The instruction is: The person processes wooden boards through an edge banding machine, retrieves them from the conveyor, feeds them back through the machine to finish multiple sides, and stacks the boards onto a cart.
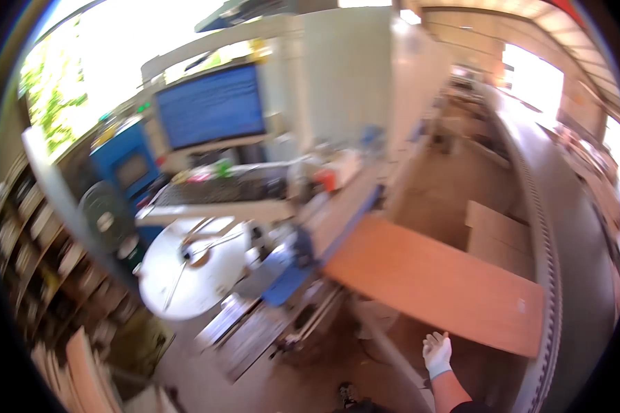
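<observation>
An orange-brown board (441,282) lies across from the machine's edge on the left to the long conveyor on the right. My right hand (437,351), in a white glove, is just below the board's near edge, palm upward with its fingers slightly curled and apart. It holds nothing, and a narrow gap shows between it and the board. My left hand is not in view.
A long grey conveyor (579,255) runs along the right. At the left are a monitor (210,104), a keyboard (220,191), a round white disc (193,275) and filled shelves (41,241). Cardboard sheets (499,241) lie beyond the board.
</observation>
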The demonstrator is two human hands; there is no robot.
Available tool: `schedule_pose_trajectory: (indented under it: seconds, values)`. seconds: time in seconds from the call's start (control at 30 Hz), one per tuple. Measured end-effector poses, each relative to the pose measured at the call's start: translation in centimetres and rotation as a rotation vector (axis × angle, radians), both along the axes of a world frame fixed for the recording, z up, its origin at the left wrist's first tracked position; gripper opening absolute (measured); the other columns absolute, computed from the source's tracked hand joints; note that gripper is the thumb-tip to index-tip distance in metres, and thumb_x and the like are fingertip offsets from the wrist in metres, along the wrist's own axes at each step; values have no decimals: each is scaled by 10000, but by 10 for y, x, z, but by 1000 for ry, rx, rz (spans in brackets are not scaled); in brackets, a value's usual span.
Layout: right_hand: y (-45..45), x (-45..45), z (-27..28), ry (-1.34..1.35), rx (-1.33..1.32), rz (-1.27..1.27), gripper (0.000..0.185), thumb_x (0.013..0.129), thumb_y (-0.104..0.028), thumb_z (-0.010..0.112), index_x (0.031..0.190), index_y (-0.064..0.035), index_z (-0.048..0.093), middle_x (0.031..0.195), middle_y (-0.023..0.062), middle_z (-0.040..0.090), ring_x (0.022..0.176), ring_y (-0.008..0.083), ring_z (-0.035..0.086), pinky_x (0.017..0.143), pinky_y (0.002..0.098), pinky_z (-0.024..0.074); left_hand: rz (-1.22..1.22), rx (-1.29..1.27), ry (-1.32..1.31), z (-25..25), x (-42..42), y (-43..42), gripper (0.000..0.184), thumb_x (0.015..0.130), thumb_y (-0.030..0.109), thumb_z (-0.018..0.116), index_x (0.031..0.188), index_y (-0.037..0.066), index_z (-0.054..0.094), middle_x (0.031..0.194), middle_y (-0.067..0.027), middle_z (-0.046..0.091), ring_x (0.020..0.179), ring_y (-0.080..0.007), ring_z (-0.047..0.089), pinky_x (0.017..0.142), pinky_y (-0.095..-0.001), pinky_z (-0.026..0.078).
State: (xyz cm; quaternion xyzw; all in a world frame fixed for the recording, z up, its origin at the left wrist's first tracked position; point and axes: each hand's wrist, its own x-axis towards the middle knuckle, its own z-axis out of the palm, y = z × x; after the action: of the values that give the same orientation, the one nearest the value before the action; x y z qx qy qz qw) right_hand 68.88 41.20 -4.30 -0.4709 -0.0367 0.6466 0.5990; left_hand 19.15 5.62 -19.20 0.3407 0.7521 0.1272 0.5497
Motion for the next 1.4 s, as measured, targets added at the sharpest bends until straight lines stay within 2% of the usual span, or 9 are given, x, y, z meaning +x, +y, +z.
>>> schedule_pose_trajectory:
  seconds: [0.03, 0.27, 0.43, 0.53, 0.63, 0.77, 1.0, 1.17, 1.4]
  values:
    - [5, -47, 13, -31, -33, 154, 660, 976, -588, 430, 1378, -64, 449, 1237, 156, 589, 889, 248, 603, 685, 324, 509, 64, -135, -65, 109, 13, 28, 584, 957, 453, 492, 1303, -10, 579, 1293, -259, 594, 1237, -377, 544, 1060, -401, 410]
    - [-56, -269, -5, -979, 477, 1589, 264, 801, 20, 418, 942, 6, 641, 803, 131, 672, 623, 197, 658, 587, 325, 533, 493, 260, 88, 129, -16, -43, 512, 988, 446, 491, 1265, 29, 599, 1208, -188, 655, 1115, -307, 617, 979, -389, 460]
    - [-160, -306, 16, -992, 635, 1946, 249, 790, 2, 474, 882, -6, 706, 689, 98, 660, 587, 176, 652, 572, 300, 524, 1030, 251, 236, 127, -39, -171, 459, 958, 423, 505, 1084, 16, 675, 1107, -193, 690, 1045, -334, 637, 929, -411, 477]
    - [-126, -254, -125, -1308, 1212, 2089, 204, 887, -188, 605, 975, -44, 718, 858, 124, 727, 757, 221, 689, 703, 332, 549, 1721, 311, 320, 30, -43, -287, 399, 953, 397, 530, 905, 33, 688, 842, -133, 700, 777, -247, 637, 733, -410, 507]
    - [-129, -218, -91, -1167, 286, 2036, 273, 926, -260, 572, 1026, -36, 690, 904, 120, 708, 821, 230, 674, 733, 353, 546, 2248, 335, 270, 36, -39, -394, 352, 956, 381, 541, 791, 81, 626, 688, -28, 629, 591, -131, 544, 572, -339, 455]
    - [-126, -196, -49, -1043, -236, 1625, 371, 978, -356, 527, 1093, -26, 653, 966, 114, 683, 906, 243, 655, 774, 381, 542, 2508, 245, 689, 62, -42, -524, 366, 948, 359, 543, 901, 10, 644, 844, -115, 675, 777, -221, 610, 752, -393, 483]
    - [-158, -235, -10, -1069, -164, 1550, 438, 1001, -444, 467, 1172, -71, 620, 1048, 108, 656, 991, 259, 622, 779, 377, 506, 2161, -122, 1131, 190, -97, -589, 567, 893, 314, 584, 1345, -19, 514, 1425, -235, 473, 1319, -360, 457, 1106, -415, 371]
    - [-151, -253, -54, -850, 120, 1770, 269, 976, -284, 545, 1100, -65, 640, 861, 115, 716, 716, 206, 666, 618, 334, 528, 1481, -647, 1028, 230, -130, -550, 595, 894, 348, 568, 1392, 34, 486, 1512, -177, 399, 1392, -355, 369, 1142, -436, 322]
    - [-167, -251, -58, -1129, 289, 1931, 327, 946, -379, 606, 1108, -95, 590, 917, 115, 697, 763, 229, 645, 612, 368, 505, 1310, -644, 1202, 209, -121, -546, 629, 869, 317, 575, 1402, 8, 450, 1489, -200, 412, 1369, -389, 384, 1127, -451, 346]
